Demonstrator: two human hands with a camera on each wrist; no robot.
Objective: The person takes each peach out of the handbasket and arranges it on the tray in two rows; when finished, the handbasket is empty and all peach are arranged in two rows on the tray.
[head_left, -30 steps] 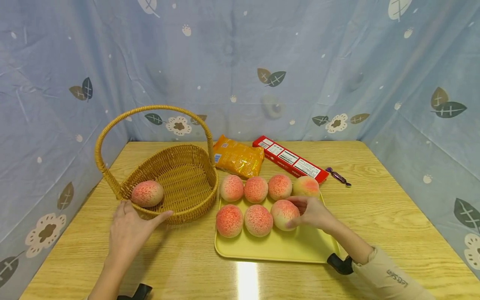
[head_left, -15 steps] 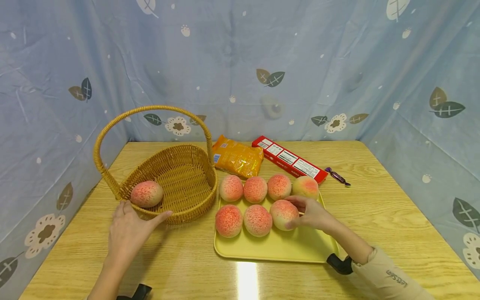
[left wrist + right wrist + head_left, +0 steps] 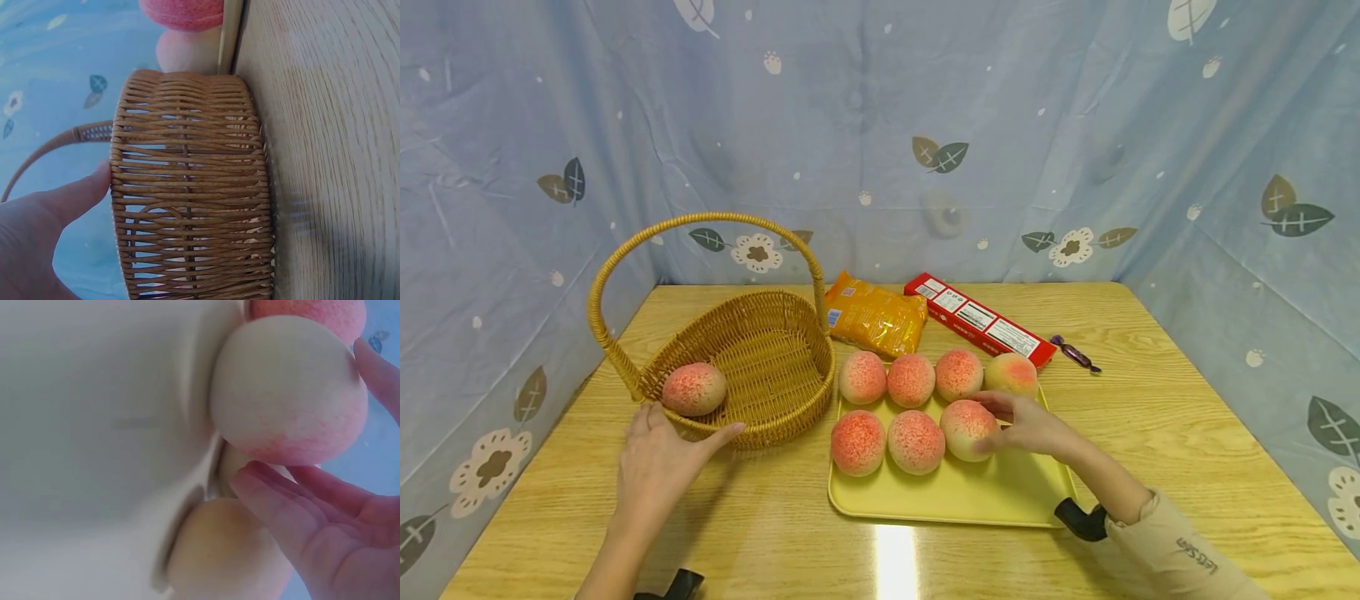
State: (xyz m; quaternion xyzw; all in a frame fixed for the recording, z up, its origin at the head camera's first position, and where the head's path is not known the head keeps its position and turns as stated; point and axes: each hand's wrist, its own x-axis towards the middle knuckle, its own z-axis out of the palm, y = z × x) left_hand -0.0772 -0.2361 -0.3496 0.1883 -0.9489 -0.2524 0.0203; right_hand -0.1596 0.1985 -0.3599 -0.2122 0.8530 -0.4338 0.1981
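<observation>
My left hand rests on the near rim of a brown wicker basket, thumb stretched along the rim and fingers by the handle's base. From the left wrist view, the thumb touches the rim's top edge; the other fingers are hidden. Inside the basket, at its left, lies one pink-speckled peach. On the yellow tray, my right hand holds the right-hand peach of the front row between thumb and fingers. Its pale side and the thumb against it show in the right wrist view.
Several more peaches stand in two rows on the tray. Behind it lie an orange packet, a long red box and a purple wrapped candy. The basket's tall arched handle rises over its opening.
</observation>
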